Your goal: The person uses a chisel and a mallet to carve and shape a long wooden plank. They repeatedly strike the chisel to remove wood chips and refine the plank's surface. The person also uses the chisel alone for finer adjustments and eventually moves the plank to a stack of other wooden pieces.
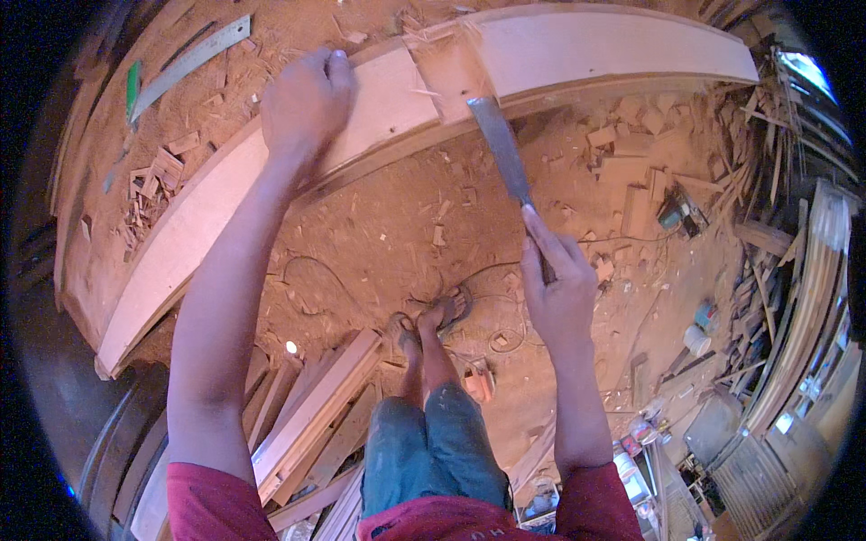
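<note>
A long pale wooden board (388, 90) lies across the upper part of the head view, its ends bending down toward the rim. Across its middle runs a shallow, rougher notch (451, 68) with wood splinters at its upper edge. My left hand (311, 101) is closed over the board's far edge, left of the notch, its fingertips mostly hidden. In my right hand (561, 279) is a chisel (499, 149), gripped by its handle with the index finger stretched toward the blade. The chisel's wide metal tip points up and left, close to the board's near edge beside the notch.
A try square (194, 65) with a green handle lies at upper left, near wood chips (161, 180). Stacked planks (316, 406) lean at lower left. A power tool (681, 212) with a cord rests on the dusty floor at right, among offcuts and timber piles.
</note>
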A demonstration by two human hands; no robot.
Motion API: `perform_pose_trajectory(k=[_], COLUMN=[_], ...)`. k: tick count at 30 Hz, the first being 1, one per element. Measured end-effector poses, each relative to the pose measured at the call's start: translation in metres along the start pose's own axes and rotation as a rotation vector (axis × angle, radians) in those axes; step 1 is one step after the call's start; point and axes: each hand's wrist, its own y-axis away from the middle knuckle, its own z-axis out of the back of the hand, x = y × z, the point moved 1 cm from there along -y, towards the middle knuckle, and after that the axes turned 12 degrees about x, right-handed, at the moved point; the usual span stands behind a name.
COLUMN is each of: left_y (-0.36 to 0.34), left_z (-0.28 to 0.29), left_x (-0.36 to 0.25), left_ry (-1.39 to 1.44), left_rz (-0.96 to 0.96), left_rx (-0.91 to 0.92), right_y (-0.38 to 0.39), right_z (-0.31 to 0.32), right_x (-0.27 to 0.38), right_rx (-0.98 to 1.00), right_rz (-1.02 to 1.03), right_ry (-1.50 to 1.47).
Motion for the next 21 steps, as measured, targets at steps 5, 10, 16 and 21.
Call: perform_pose_trajectory(k=[5,10,16,21], left_y=[0.001,0.001,0.000,-0.003], left_z=[-0.008,-0.003,-0.006,-0.006], left_x=[0.002,0.002,0.001,0.008], left_ry=[-0.041,-0.023,0.002,-0.021], left_rz=[-0.041,0.010,-0.046,-0.025], left_rx=[-0.065,-0.001,-0.022,-0.045], right_y=[0.000,-0.007,-0.055,-0.021], right_z=[0.003,-0.003,-0.012,-0.012], right_x=[-0.007,-0.010,-0.001,0.000], right_rx=[0.024,-0.020,-0.064,-0.028], right_rz=[0.006,0.046,0.097,0.062], right_ry=[0.032,-0.007,0.004,0.016])
